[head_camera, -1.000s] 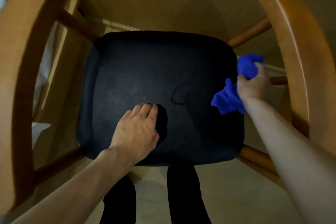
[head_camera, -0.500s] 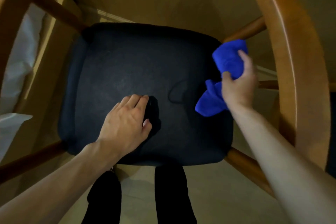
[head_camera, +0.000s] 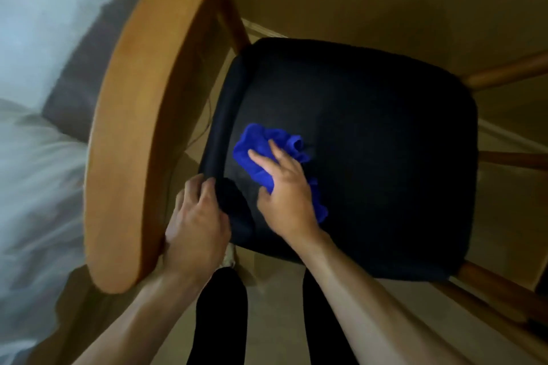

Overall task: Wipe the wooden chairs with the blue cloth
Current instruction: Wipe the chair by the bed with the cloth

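Observation:
I look down on a wooden chair with a curved armrest [head_camera: 130, 139] and a black seat cushion [head_camera: 370, 157]. The blue cloth [head_camera: 261, 145] lies crumpled on the left part of the cushion. My right hand [head_camera: 284, 190] presses on it with straight, spread fingers. My left hand [head_camera: 195, 219] rests on the cushion's front left corner, fingers bent over its edge beside the armrest. The cloth's lower part is hidden under my right hand.
White bedding [head_camera: 32, 175] lies to the left of the chair. Wooden rungs [head_camera: 510, 71] stick out on the chair's right side. Beige floor [head_camera: 278, 314] and my dark trouser legs [head_camera: 219, 317] show below the seat.
My right hand carried the blue cloth from the seat's right edge across to its left part and now presses it flat. My left hand slid to the seat's front left corner. The view swung left.

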Demonstrator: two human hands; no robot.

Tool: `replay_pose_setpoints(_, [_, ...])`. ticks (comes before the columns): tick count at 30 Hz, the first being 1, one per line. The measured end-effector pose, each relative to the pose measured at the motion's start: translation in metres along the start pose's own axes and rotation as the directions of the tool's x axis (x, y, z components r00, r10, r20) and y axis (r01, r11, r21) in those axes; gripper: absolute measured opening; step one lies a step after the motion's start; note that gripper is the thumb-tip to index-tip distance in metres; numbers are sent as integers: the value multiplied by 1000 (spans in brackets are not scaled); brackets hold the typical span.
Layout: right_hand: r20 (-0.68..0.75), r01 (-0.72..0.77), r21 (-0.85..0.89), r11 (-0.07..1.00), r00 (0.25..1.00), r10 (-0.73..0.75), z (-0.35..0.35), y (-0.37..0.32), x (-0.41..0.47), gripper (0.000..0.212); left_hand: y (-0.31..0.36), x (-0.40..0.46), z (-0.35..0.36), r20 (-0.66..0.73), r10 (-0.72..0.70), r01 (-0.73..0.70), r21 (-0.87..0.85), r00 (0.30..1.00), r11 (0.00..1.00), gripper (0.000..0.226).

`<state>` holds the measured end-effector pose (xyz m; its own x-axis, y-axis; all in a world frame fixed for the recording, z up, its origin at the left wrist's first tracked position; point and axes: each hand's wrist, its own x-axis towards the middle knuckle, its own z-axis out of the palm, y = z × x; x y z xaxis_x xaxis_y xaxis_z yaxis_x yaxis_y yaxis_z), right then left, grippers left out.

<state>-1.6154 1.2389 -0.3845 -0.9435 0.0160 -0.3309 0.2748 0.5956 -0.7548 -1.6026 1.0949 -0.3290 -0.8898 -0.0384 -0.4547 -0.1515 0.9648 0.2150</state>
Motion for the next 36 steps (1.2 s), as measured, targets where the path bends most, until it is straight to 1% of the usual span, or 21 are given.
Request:
replay_pose_setpoints(2, [43, 50, 41, 998, 998, -51, -19, -1, 7, 68, -9, -7, 3, -3, 46, -46, -75, 999, 996, 60])
replay_pose_setpoints(3, [38, 62, 64, 996, 997, -64, -35, -1, 12, 68, -9, -9, 4, -4, 68, -68, -109, 998, 992, 61])
replay_pose_setpoints(7, [-148, 40, 33, 999, 988, -35, -86, -7, 53, 75, -9, -10, 10, 19, 60, -54, -206, 998, 977, 61])
replay_pose_setpoints(8, [-167, 21, 5, 1000, 986, -20, -86, -10, 71, 75, -11, -9, 10, 23, 62, -56, -207, 998, 977, 61])
replay_pose_setpoints(9, [-152, 20, -30, 999, 988, -25, -78, -14, 90, 74, -12, -10, 9, 18, 61, -56, -215, 998, 975, 62])
replay_pose_setpoints(12, [-62, 79, -116, 990, 994, -86, -34, -26, 118, 69, -16, -11, 10, -11, 72, -73, -249, 997, 966, 62])
replay_pose_setpoints(14, [5, 102, -142, 985, 995, -102, -12, -21, 92, 68, -17, -13, 13, -62, 106, -117, -199, 992, 973, 67])
replay_pose_setpoints(15, [82, 144, -144, 979, 988, -133, -7, -17, 67, 68, -16, -15, 15, -53, 125, -130, -123, 991, 984, 70])
replay_pose_setpoints(16, [187, 182, -136, 974, 970, -155, -5, -10, 36, 69, -16, -19, 16, -13, 153, -153, -14, 988, 988, 71])
replay_pose_setpoints(18, [394, 213, -97, 972, 905, -159, -11, 2, -16, 72, -19, -25, 20, 84, 215, -225, 140, 973, 964, 66])
replay_pose_setpoints(20, [514, 195, -61, 979, 847, -137, -22, 8, -37, 72, -27, -36, 26, 174, 282, -310, 155, 943, 938, 66])
replay_pose_setpoints(21, [538, 186, -63, 981, 834, -124, -26, 5, -33, 72, -33, -44, 27, 184, 294, -315, 101, 938, 944, 73])
replay_pose_setpoints(22, [529, 185, -58, 981, 839, -127, -29, 0, -24, 71, -38, -50, 28, 178, 277, -282, 3, 944, 959, 84])
replay_pose_setpoints(23, [483, 193, -41, 980, 863, -150, -32, -7, -10, 71, -44, -55, 30, 177, 260, -249, -84, 949, 965, 94])
replay_pose_setpoints(25, [331, 208, -34, 978, 925, -185, -36, -27, 27, 74, -53, -64, 44, 135, 258, -242, -126, 957, 962, 107])
replay_pose_setpoints(27, [202, 208, -74, 975, 961, -190, -35, -46, 65, 77, -60, -69, 55, 58, 228, -214, -181, 972, 960, 108])
replay_pose_setpoints(29, [129, 164, -140, 976, 981, -146, -21, -56, 90, 78, -61, -70, 59, 39, 195, -184, -203, 980, 962, 101])
replay_pose_setpoints(31, [105, 131, -213, 968, 988, -110, 7, -55, 90, 76, -61, -68, 57, 13, 180, -174, -191, 984, 966, 90])
replay_pose_setpoints(33, [94, 177, -263, 948, 983, -157, 34, -45, 64, 75, -60, -64, 51, 6, 181, -177, -177, 983, 968, 83])
replay_pose_setpoints(34, [132, 241, -263, 934, 968, -212, 40, -40, 47, 73, -59, -62, 47, 7, 182, -179, -168, 983, 970, 81])
replay_pose_setpoints(36, [298, 358, -245, 901, 912, -282, 33, -24, 10, 68, -59, -60, 41, 9, 184, -181, -156, 983, 971, 75])
